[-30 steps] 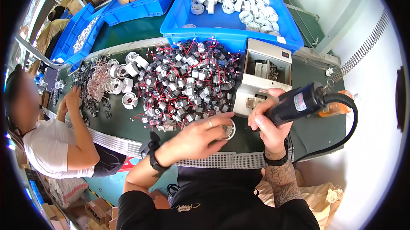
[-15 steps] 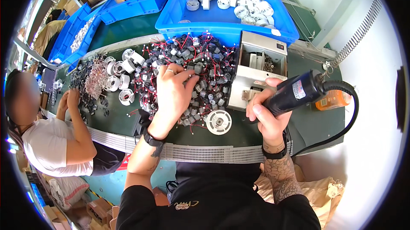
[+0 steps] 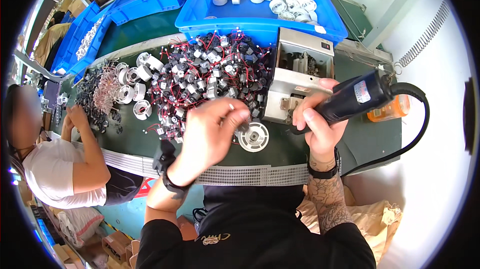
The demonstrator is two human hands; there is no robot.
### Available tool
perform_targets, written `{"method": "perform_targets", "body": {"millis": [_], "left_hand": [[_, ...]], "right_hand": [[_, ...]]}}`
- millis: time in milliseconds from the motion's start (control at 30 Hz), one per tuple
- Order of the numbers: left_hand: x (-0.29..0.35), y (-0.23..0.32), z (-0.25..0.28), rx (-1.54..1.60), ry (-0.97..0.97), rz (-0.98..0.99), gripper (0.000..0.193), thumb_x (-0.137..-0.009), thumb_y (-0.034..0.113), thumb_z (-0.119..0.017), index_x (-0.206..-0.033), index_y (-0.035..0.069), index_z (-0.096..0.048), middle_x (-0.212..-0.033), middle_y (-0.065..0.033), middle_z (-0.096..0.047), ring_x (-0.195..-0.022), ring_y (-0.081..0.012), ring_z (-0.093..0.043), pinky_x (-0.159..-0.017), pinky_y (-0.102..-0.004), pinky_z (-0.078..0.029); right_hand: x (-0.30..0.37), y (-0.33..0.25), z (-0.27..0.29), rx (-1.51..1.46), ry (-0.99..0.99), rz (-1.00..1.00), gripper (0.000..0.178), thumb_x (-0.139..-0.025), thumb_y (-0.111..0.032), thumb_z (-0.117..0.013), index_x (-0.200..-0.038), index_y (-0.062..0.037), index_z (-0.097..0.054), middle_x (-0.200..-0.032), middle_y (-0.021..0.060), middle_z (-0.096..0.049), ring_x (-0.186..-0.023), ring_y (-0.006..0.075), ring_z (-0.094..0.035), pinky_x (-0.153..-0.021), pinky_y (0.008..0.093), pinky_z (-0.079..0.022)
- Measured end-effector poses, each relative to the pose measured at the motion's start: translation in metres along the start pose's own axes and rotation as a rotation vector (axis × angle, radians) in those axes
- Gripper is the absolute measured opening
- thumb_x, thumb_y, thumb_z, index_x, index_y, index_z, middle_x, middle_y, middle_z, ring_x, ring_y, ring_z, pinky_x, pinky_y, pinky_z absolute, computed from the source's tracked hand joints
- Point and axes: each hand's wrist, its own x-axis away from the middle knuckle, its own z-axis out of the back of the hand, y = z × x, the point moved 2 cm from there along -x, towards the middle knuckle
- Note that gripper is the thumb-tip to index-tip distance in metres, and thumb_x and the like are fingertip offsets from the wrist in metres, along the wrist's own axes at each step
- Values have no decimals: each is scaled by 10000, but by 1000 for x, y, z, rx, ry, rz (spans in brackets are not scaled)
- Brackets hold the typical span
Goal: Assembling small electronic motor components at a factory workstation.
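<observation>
My right hand [image 3: 322, 124] is wrapped round a black electric screwdriver [image 3: 352, 98], tilted with its tip toward the left. Over the near edge of the motor pile [image 3: 200, 74], my left hand [image 3: 212, 131] is closed in a pinch. Between its fingertips is a small dark motor [image 3: 244, 127], mostly covered by the fingers; a tiny white connector shows above the hand. Just right of those fingertips, a round white housing [image 3: 253, 136] lies on the green bench. The pile consists of small grey and black motors with red wires.
A metal box-shaped device [image 3: 300, 69] stands right of the pile. Behind is a blue bin [image 3: 200, 16] of white rings. Several white rings [image 3: 141, 109] and dark wired parts lie leftward, near a co-worker's hands [image 3: 77, 116]. An orange bottle [image 3: 390, 109] is at right.
My left hand has drawn back out of the pile toward me and the white housing, with a small motor in its fingers. My right hand still grips the screwdriver, slightly shifted.
</observation>
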Motion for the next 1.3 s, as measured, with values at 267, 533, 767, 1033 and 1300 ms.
{"method": "perform_targets", "body": {"millis": [267,533,767,1033,1300], "left_hand": [[32,-18,-38,-63,175,-107,103,-805,53,-796,-890,55,-738,-798,-72,-695,-756,-225,-626,-627,-337,-507],[41,-27,-35,8,134,-24,155,-781,-14,-778,-875,39,-666,-843,-82,-674,-791,-231,-632,-683,-336,-521],[43,-38,-38,49,99,-18,342,-776,-12,-776,-1075,56,-626,-928,-61,-636,-788,-185,-588,-670,-300,-492],[46,-51,-53,250,66,169,515,-792,23,-768,-1259,50,-554,-982,-23,-634,-794,-112,-531,-649,-255,-428],[47,-50,-53,251,84,170,535,-793,33,-768,-1276,48,-538,-977,-23,-643,-814,-122,-536,-674,-259,-441]], "right_hand": [[-12,-12,2,-1,27,138,589,-840,78,-623,-1374,35,-379,-756,120,-617,-550,170,-564,-538,304,-482],[-14,-13,-1,108,73,194,581,-811,121,-641,-1333,61,-394,-741,93,-639,-565,141,-575,-538,276,-477],[-17,-4,0,160,27,229,570,-801,124,-657,-1313,69,-410,-736,84,-641,-573,129,-582,-544,268,-469],[-13,-5,-1,175,-35,175,554,-809,116,-656,-1306,62,-418,-741,88,-646,-573,132,-582,-545,269,-468],[-15,-8,-3,170,10,199,597,-819,96,-644,-1349,72,-369,-752,102,-643,-578,144,-580,-553,275,-479]]}}
